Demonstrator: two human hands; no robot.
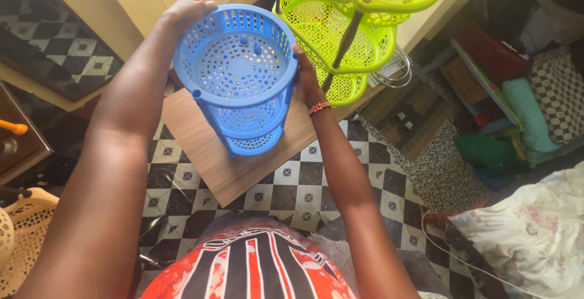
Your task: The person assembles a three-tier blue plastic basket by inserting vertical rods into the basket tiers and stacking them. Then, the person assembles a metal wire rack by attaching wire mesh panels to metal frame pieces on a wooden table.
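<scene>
A person in a red, black and white striped top (255, 268) is looking down past both forearms at a blue perforated tiered rack (237, 74), which is standing on a small wooden board (201, 153) laid over black-and-white checkered floor tiles (292, 189). The left hand (185, 10) is gripping the far left rim of the rack's top basket, fingers curled over its edge, while the right hand (305, 80), a red beaded bracelet (319, 108) circling the wrist, is pressing closed against the basket's right side. Two lower blue baskets are showing beneath the top one, joined by blue corner posts. Just beside the rack on the right, a lime-green tiered rack (359, 19) with a dark centre pole is rising toward the camera, its lowest basket sitting close to the board's edge. Further right, a patterned mat (420, 116), folded fabrics (529, 110) and a floral pillow (535, 232) are lying along the floor. A cream plastic basket (24, 226) is sitting at the lower left.
</scene>
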